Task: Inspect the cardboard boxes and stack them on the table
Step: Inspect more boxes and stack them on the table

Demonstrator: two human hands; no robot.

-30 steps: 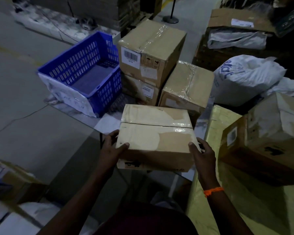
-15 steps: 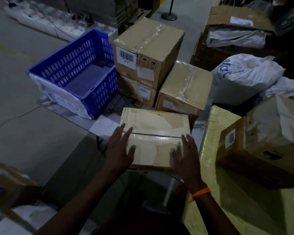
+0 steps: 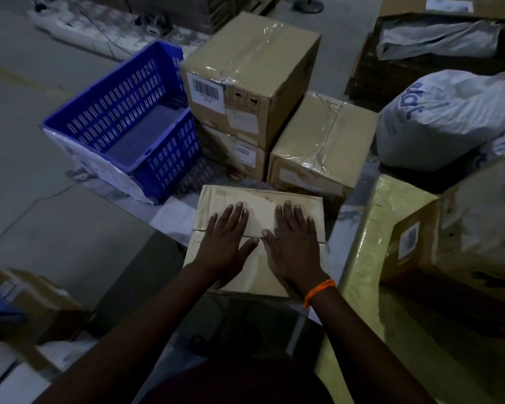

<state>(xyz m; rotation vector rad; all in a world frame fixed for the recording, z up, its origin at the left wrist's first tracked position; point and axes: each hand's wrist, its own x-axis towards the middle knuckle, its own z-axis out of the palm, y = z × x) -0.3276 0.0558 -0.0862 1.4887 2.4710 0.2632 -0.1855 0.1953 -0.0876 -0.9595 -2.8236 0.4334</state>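
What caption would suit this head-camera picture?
Both hands, left hand and right hand, rest flat on a cardboard box beside a blue crate.

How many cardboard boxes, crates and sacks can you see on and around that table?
Brown cardboard boxes: 7
Blue slatted plastic crates: 1
White printed plastic sacks: 1
Total: 9

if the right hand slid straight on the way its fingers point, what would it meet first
Probably the taped cardboard box just past the far edge of the flat box that the right hand lies on; the gap between them is hard to judge.
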